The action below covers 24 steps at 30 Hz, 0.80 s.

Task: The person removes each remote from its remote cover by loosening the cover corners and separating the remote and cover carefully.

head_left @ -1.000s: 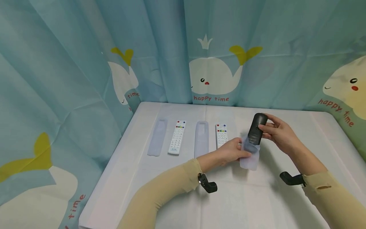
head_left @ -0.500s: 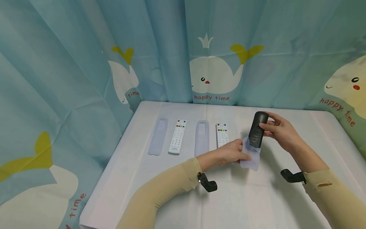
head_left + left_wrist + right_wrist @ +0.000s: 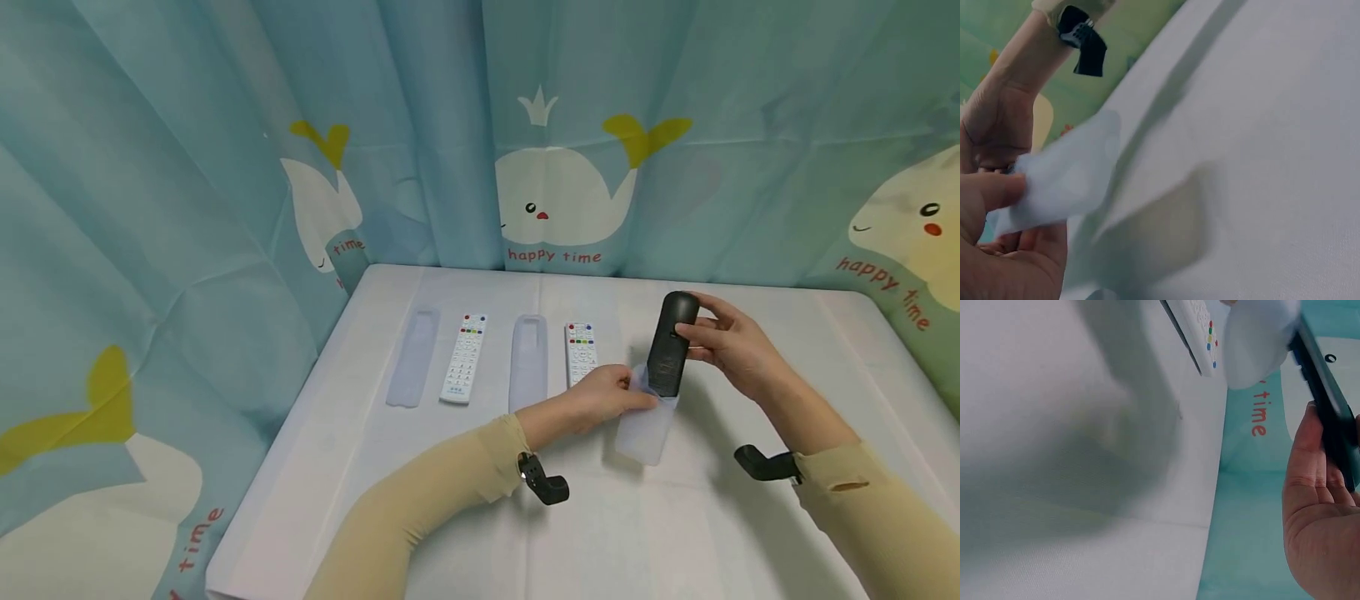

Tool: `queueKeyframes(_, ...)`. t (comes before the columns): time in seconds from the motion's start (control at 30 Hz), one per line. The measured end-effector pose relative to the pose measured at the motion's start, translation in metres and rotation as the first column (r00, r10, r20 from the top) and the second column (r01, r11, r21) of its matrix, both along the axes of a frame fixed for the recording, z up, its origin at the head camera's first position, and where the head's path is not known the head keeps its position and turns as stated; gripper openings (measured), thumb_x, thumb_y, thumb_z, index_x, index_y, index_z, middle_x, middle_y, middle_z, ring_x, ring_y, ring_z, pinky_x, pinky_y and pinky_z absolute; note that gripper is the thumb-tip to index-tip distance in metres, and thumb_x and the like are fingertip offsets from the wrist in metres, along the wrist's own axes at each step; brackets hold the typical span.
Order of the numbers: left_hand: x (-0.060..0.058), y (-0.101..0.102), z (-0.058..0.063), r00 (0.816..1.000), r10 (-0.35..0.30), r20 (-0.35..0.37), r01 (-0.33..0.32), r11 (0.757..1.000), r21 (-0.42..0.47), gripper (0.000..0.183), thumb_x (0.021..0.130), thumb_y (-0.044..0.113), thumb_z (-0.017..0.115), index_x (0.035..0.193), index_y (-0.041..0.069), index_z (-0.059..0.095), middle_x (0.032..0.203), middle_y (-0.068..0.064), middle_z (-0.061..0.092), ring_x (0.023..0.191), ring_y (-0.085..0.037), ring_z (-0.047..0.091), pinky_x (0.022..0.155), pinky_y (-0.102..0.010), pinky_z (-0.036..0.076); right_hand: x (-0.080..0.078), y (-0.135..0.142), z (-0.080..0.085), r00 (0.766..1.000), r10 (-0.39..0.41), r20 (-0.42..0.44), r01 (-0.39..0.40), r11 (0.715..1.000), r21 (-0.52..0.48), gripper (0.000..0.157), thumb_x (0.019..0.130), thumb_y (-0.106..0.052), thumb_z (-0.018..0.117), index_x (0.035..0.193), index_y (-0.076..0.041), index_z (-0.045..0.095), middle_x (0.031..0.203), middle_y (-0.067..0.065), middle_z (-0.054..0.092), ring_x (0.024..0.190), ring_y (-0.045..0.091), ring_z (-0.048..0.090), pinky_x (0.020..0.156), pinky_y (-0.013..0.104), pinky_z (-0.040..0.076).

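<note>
My right hand point(image 3: 731, 342) pinches the upper end of a black remote control point(image 3: 672, 346), its back facing up. The remote's lower end sits in the mouth of a translucent remote sleeve point(image 3: 647, 433). My left hand point(image 3: 603, 396) pinches that sleeve near its mouth, thumb on top. Both are held above the table, tilted. In the left wrist view the sleeve point(image 3: 1072, 175) stretches out past the left thumb, over its shadow. From the right wrist the black remote point(image 3: 1329, 406) shows edge-on between the right fingers and thumb.
On the white table point(image 3: 585, 533) lie a translucent sleeve point(image 3: 413, 358), a white remote point(image 3: 464, 360), another sleeve point(image 3: 529, 362) and another white remote point(image 3: 581, 354), partly behind the left hand. A blue curtain point(image 3: 435, 125) with whale prints hangs along the table's back and left edges.
The sleeve's lower part has straightened out and swung down toward the front left. The black remote has tipped slightly and its lower end has moved down. Both hands stay nearly in place.
</note>
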<state>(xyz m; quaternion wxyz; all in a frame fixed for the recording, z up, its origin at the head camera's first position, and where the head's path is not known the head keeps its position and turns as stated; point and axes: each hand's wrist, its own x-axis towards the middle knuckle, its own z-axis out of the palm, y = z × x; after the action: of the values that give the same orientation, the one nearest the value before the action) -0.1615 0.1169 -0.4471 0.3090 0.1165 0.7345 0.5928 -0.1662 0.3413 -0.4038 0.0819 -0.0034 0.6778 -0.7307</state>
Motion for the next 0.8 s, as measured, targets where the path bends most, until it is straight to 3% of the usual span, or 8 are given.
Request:
queueKeyframes(0.07, 0.000, 0.000, 0.001, 0.999, 0.029, -0.026, -0.031, 0.999, -0.045, 0.016, 0.086, 0.007, 0.081, 0.086, 0.005, 0.065, 0.081, 0.002, 0.064, 0.073, -0.008, 0.054, 0.063, -0.023, 0.044, 0.001, -0.002, 0.000, 1.000, 0.014, -0.007, -0.014, 1.000, 0.013, 0.082, 0.100, -0.004, 0.066, 0.163, -0.002, 0.013, 0.104, -0.002, 0.071, 0.087, 0.011, 0.070, 0.076, 0.023, 0.057)
queueKeyframes(0.17, 0.000, 0.000, 0.004, 0.999, 0.028, -0.018, -0.029, 0.997, -0.068, 0.020, 0.085, 0.005, 0.082, 0.082, 0.005, 0.062, 0.078, 0.001, 0.061, 0.071, -0.009, 0.052, 0.061, -0.023, 0.041, 0.001, -0.004, -0.001, 1.000, 0.022, -0.020, -0.022, 0.999, 0.031, 0.081, 0.100, -0.003, 0.066, 0.162, -0.001, 0.014, 0.104, -0.002, 0.071, 0.088, 0.011, 0.070, 0.076, 0.023, 0.057)
queueKeyframes(0.5, 0.000, -0.005, 0.003, 0.996, -0.061, 0.070, 0.064, 0.998, -0.029, 0.024, 0.088, 0.002, 0.078, 0.108, 0.002, 0.064, 0.088, -0.001, 0.068, 0.080, -0.010, 0.060, 0.073, -0.024, 0.050, -0.004, 0.003, -0.002, 1.000, -0.022, -0.007, 0.023, 0.995, 0.098, 0.085, 0.098, -0.007, 0.069, 0.163, -0.001, 0.015, 0.102, -0.008, 0.070, 0.087, 0.007, 0.069, 0.074, 0.022, 0.057)
queueKeyframes(0.67, 0.001, -0.005, 0.000, 0.994, -0.054, 0.094, 0.056, 0.998, -0.017, 0.030, 0.088, 0.000, 0.077, 0.115, -0.001, 0.065, 0.092, -0.004, 0.071, 0.083, -0.012, 0.062, 0.078, -0.027, 0.053, -0.004, 0.008, -0.004, 0.999, -0.044, -0.001, 0.044, 0.993, 0.108, 0.087, 0.098, -0.008, 0.070, 0.163, -0.001, 0.013, 0.102, -0.011, 0.070, 0.086, 0.006, 0.069, 0.074, 0.021, 0.057)
queueKeyframes(0.8, 0.002, -0.004, -0.001, 0.994, -0.021, 0.104, 0.024, 0.999, -0.025, 0.031, 0.088, -0.002, 0.077, 0.117, -0.003, 0.065, 0.097, -0.006, 0.071, 0.087, -0.014, 0.063, 0.083, -0.032, 0.055, -0.005, 0.012, -0.002, 0.992, -0.124, -0.021, 0.125, 0.988, 0.092, 0.090, 0.096, -0.010, 0.073, 0.164, -0.006, 0.013, 0.101, -0.013, 0.070, 0.088, 0.003, 0.068, 0.074, 0.019, 0.056)
